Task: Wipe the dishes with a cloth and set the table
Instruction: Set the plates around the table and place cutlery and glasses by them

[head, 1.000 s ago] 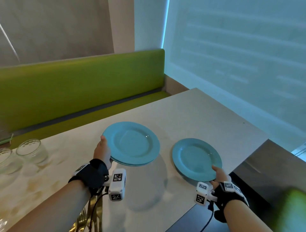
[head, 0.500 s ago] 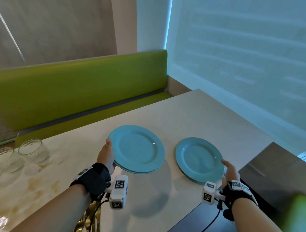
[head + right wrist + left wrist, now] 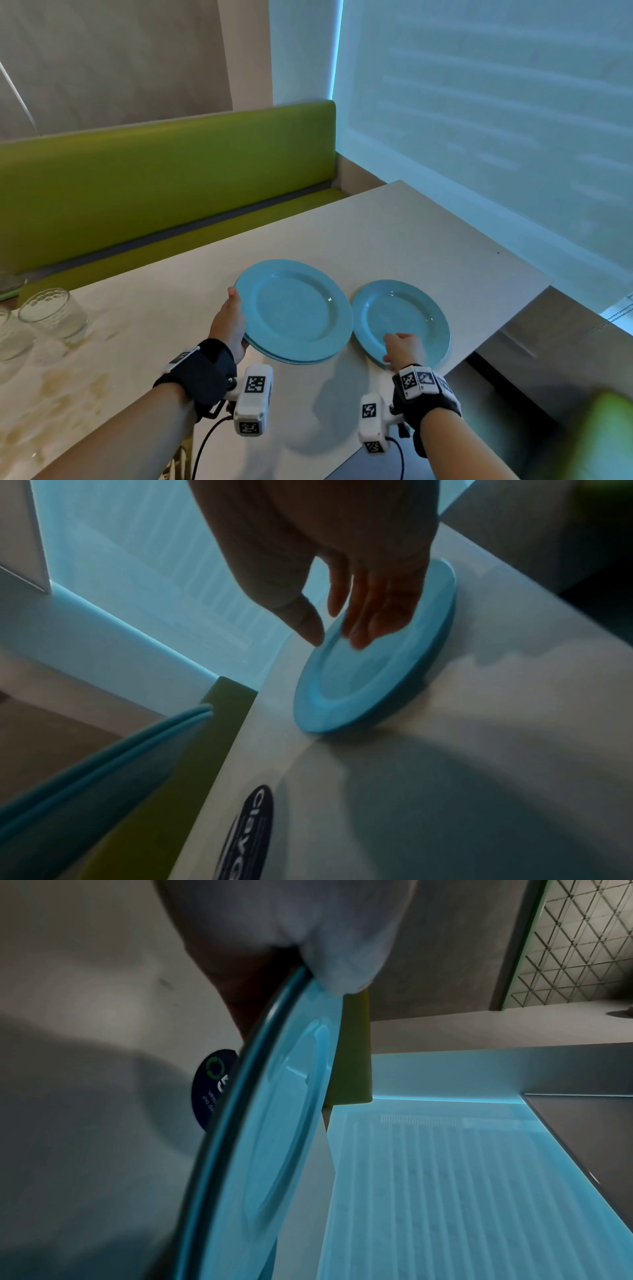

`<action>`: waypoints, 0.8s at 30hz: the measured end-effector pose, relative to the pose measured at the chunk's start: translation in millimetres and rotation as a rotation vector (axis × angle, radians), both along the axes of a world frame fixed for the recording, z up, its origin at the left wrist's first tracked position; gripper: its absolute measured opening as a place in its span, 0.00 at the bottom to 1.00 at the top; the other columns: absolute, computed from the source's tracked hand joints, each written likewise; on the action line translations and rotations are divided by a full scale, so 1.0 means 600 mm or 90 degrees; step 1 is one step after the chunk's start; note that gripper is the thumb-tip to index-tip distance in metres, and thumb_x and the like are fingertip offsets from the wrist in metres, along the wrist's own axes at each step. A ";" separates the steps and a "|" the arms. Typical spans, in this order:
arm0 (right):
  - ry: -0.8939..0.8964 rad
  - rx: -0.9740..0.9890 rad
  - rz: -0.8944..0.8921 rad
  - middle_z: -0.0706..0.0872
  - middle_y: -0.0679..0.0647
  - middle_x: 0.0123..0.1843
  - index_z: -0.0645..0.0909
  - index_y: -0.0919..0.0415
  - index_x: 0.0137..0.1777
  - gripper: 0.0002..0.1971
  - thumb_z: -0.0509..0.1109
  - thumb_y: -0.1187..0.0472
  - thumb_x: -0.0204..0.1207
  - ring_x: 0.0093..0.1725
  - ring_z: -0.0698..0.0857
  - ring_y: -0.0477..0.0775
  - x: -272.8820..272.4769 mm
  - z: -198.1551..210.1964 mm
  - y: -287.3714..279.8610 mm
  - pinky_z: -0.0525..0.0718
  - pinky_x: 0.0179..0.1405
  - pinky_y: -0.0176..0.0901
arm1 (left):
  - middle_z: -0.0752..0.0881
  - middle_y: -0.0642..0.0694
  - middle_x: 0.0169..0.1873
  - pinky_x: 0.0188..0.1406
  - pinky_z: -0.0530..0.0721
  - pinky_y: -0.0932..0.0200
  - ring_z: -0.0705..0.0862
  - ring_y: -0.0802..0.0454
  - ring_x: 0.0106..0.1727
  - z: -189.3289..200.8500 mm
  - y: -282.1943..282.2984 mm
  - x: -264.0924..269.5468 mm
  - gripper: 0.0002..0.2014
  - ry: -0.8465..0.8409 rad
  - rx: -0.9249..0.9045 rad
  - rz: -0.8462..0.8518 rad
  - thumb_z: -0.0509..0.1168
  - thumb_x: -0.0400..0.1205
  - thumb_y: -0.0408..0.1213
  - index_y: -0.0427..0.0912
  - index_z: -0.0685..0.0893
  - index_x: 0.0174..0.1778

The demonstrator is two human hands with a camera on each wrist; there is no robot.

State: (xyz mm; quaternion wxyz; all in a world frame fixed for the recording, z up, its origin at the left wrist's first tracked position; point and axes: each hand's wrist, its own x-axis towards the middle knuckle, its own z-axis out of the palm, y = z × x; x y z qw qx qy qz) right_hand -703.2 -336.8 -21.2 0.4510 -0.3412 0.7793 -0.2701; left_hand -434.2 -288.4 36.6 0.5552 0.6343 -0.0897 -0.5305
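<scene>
My left hand (image 3: 228, 322) grips the left rim of a stack of two blue plates (image 3: 294, 311), thumb on top, and holds it tilted slightly above the table (image 3: 411, 233). In the left wrist view the thumb presses the upper plate's (image 3: 274, 1123) rim. A single blue plate (image 3: 411, 313) lies flat near the table's right front corner. My right hand (image 3: 401, 349) hovers over its near left rim with relaxed, straight fingers and holds nothing. In the right wrist view the fingers (image 3: 373, 615) hang just above that plate (image 3: 369, 677). The stack's edge (image 3: 103, 764) shows at the lower left.
Two clear glasses (image 3: 51, 311) (image 3: 10, 337) stand at the table's left end. A green bench (image 3: 154, 178) runs behind the table. A dark round sticker (image 3: 253, 829) lies on the tabletop under the stack. The table's right edge drops off just past the single plate.
My right hand let go of the single plate's near rim and moved left over it. My left hand brought the stack right, close to the single plate.
</scene>
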 end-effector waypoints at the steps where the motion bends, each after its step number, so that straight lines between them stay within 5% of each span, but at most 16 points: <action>1: -0.086 -0.003 0.015 0.82 0.59 0.39 0.78 0.69 0.57 0.15 0.65 0.57 0.78 0.28 0.81 0.56 0.013 0.000 0.002 0.79 0.26 0.41 | 0.84 0.42 0.56 0.55 0.82 0.47 0.84 0.39 0.56 -0.001 0.001 -0.001 0.28 0.004 0.000 0.005 0.47 0.85 0.59 0.45 0.73 0.73; 4: -0.317 -0.009 0.049 0.80 0.57 0.37 0.75 0.61 0.49 0.17 0.58 0.45 0.82 0.28 0.78 0.54 0.052 0.028 0.008 0.76 0.26 0.41 | 0.85 0.41 0.51 0.42 0.83 0.53 0.85 0.41 0.44 -0.005 0.005 -0.002 0.29 0.001 0.004 0.023 0.48 0.84 0.61 0.42 0.76 0.67; 6: -0.350 -0.021 0.089 0.82 0.56 0.36 0.78 0.62 0.50 0.17 0.59 0.48 0.82 0.30 0.80 0.53 0.068 0.039 0.005 0.79 0.28 0.42 | 0.86 0.41 0.46 0.40 0.82 0.54 0.84 0.43 0.40 -0.007 0.009 -0.004 0.29 0.003 0.007 0.021 0.49 0.84 0.61 0.42 0.77 0.66; 9: -0.293 -0.024 0.132 0.85 0.59 0.44 0.77 0.70 0.61 0.13 0.62 0.62 0.82 0.36 0.83 0.53 0.084 0.034 0.002 0.83 0.33 0.44 | 0.84 0.41 0.54 0.51 0.83 0.48 0.84 0.40 0.49 -0.009 0.019 -0.006 0.24 0.032 0.008 0.006 0.51 0.85 0.56 0.45 0.75 0.69; 12: -0.268 -0.008 0.131 0.82 0.61 0.53 0.73 0.67 0.66 0.14 0.61 0.67 0.81 0.40 0.82 0.55 0.083 0.020 0.014 0.82 0.32 0.45 | 0.81 0.42 0.60 0.62 0.79 0.43 0.82 0.40 0.58 -0.017 0.030 0.009 0.20 -0.004 -0.010 0.008 0.52 0.87 0.50 0.47 0.72 0.73; 18: -0.347 0.033 0.062 0.84 0.58 0.41 0.76 0.64 0.46 0.08 0.56 0.72 0.82 0.37 0.83 0.57 0.068 0.008 0.066 0.86 0.19 0.44 | 0.76 0.33 0.70 0.70 0.75 0.42 0.76 0.33 0.68 -0.023 0.053 0.088 0.25 -0.273 0.057 0.111 0.48 0.87 0.49 0.35 0.71 0.73; 22: -0.336 0.018 0.014 0.83 0.60 0.43 0.74 0.66 0.60 0.10 0.56 0.73 0.82 0.38 0.83 0.59 0.065 -0.004 0.104 0.86 0.17 0.47 | 0.71 0.31 0.74 0.71 0.69 0.47 0.71 0.33 0.73 -0.007 0.078 0.155 0.25 -0.339 0.084 0.188 0.46 0.88 0.47 0.34 0.68 0.76; 24: -0.328 0.020 0.005 0.83 0.60 0.44 0.74 0.64 0.58 0.10 0.55 0.73 0.82 0.38 0.83 0.58 0.075 -0.007 0.129 0.86 0.19 0.48 | 0.70 0.32 0.75 0.72 0.67 0.48 0.69 0.34 0.75 0.006 0.092 0.181 0.26 -0.349 0.093 0.209 0.45 0.88 0.47 0.35 0.66 0.78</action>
